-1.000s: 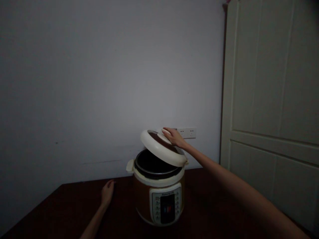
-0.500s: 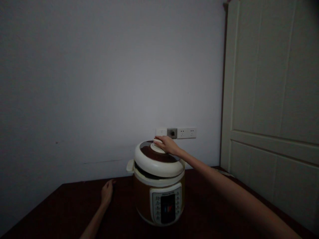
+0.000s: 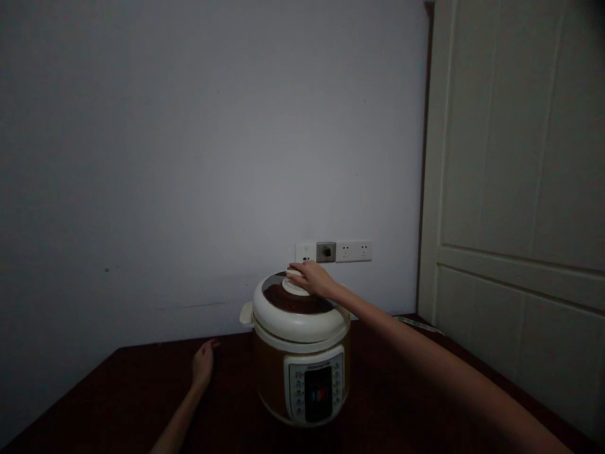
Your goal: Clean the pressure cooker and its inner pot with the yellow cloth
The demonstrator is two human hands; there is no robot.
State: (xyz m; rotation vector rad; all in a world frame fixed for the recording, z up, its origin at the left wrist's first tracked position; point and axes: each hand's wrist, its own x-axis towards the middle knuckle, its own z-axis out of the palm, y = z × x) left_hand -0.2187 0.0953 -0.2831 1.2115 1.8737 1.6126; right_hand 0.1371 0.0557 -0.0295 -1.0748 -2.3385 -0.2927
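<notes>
An electric pressure cooker (image 3: 269, 378) with a brown-gold body, a cream rim and a front control panel (image 3: 317, 388) stands upright on the dark table. Its cream and brown lid (image 3: 293, 321) sits down on the rim, with no dark opening showing at the front. My right hand (image 3: 312, 277) reaches in from the right, its fingers closed around the lid's round knob (image 3: 295, 288). Left of the cooker and apart from it, my left hand (image 3: 203, 362) rests on the table. Its fingers look curled in, and I see nothing held there.
Behind the cooker, a pale wall carries a row of sockets (image 3: 353, 251) and a grey switch plate (image 3: 326, 252). A white panelled door (image 3: 510, 157) stands at the right. A pale strip-like object (image 3: 418, 324) lies on the dark red table (image 3: 142, 384) at the back right.
The lid was tilted, with a dark gap at the front. My right hand has lowered it and shifted slightly left, and the gap has closed. My left hand has stayed put.
</notes>
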